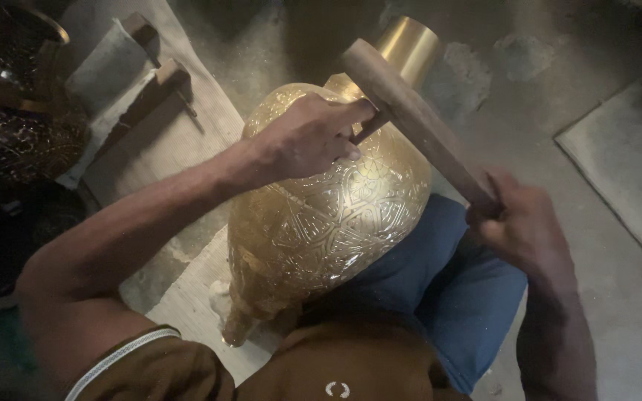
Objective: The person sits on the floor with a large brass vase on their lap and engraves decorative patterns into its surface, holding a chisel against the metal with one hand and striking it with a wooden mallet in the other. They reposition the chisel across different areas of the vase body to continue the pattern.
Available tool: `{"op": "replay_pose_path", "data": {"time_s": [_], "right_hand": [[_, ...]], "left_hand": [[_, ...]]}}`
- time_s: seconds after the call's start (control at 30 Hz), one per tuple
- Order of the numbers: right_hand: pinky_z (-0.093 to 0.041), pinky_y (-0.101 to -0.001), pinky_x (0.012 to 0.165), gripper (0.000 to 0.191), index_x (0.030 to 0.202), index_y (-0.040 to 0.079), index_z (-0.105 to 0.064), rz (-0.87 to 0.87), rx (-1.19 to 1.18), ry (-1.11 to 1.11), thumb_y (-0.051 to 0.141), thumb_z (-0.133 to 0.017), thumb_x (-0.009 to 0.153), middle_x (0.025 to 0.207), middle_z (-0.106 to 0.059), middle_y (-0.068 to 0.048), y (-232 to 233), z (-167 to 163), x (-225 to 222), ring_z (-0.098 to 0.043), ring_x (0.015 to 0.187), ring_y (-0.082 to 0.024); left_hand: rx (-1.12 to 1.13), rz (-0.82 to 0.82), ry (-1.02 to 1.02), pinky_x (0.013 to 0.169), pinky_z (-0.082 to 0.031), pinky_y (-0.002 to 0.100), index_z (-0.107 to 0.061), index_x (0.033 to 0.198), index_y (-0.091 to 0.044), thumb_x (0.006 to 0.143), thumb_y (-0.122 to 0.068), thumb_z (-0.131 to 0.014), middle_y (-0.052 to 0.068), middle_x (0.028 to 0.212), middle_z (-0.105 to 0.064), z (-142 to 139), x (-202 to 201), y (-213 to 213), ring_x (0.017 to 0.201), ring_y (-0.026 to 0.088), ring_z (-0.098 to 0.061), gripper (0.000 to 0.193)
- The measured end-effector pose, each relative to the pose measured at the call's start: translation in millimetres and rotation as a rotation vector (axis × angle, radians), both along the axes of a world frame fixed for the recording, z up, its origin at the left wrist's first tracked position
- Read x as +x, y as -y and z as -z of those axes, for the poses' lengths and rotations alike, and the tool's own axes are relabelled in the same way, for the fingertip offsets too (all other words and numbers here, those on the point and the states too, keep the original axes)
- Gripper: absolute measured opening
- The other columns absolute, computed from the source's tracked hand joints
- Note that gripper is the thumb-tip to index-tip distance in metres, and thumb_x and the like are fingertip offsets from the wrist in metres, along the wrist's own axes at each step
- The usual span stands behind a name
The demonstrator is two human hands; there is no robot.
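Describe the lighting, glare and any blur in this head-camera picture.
Head view: dim overall; bright glare on the engraved brass vase; dark vessel at the left lost in shadow; wooden mallet and right hand slightly soft; left hand reasonably sharp.

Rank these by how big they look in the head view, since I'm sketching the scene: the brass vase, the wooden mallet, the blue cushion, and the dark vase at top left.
1. Brass vase, clearly largest.
2. Blue cushion and dark vase: unsure, both partly hidden or cut off.
3. Wooden mallet, smallest, though nearer the camera.

No packages, labels, signs, screens.
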State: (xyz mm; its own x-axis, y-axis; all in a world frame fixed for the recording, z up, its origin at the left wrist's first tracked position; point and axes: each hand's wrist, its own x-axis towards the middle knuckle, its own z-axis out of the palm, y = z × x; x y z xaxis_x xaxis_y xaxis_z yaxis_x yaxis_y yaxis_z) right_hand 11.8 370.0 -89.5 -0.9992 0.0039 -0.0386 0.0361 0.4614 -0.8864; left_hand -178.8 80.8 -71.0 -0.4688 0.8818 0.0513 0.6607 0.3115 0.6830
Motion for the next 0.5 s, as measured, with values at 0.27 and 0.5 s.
{"op": "replay_pose_path", "data": {"time_s": [0.27, 0.5], "right_hand": [[-0.057, -0.035, 0.066, 0.028, 0.118, 0.008, -0.063, 0.058, 0.357, 0.085, 0.008, -0.068, 0.091, 0.081, -0.068, -0.01, 11, 11, 3, -0.072, 0.072, -0.019], [-0.053, -0.0388, 0.064, 0.042, 0.125, 0.007, -0.059, 0.143, 0.333, 0.212, 0.012, -0.073, 0.086, 0.083, -0.067, -0.014, 18, 22, 6, -0.066, 0.072, -0.024]], "left_hand": [[0.068, 0.08, 0.005, 0.051, -0.059, 0.034, -0.052, 0.125, -0.002, 0.093, -0.006, -0.072, 0.011, 0.077, -0.071, -2, -4, 0, 0.065, 0.025, -0.073, 0.038], [-0.005, 0.079, 0.048, 0.05, -0.057, 0.035, -0.051, 0.129, -0.004, 0.097, -0.009, -0.069, 0.01, 0.079, -0.071, -6, -5, -3, 0.064, 0.023, -0.072, 0.037]]}}
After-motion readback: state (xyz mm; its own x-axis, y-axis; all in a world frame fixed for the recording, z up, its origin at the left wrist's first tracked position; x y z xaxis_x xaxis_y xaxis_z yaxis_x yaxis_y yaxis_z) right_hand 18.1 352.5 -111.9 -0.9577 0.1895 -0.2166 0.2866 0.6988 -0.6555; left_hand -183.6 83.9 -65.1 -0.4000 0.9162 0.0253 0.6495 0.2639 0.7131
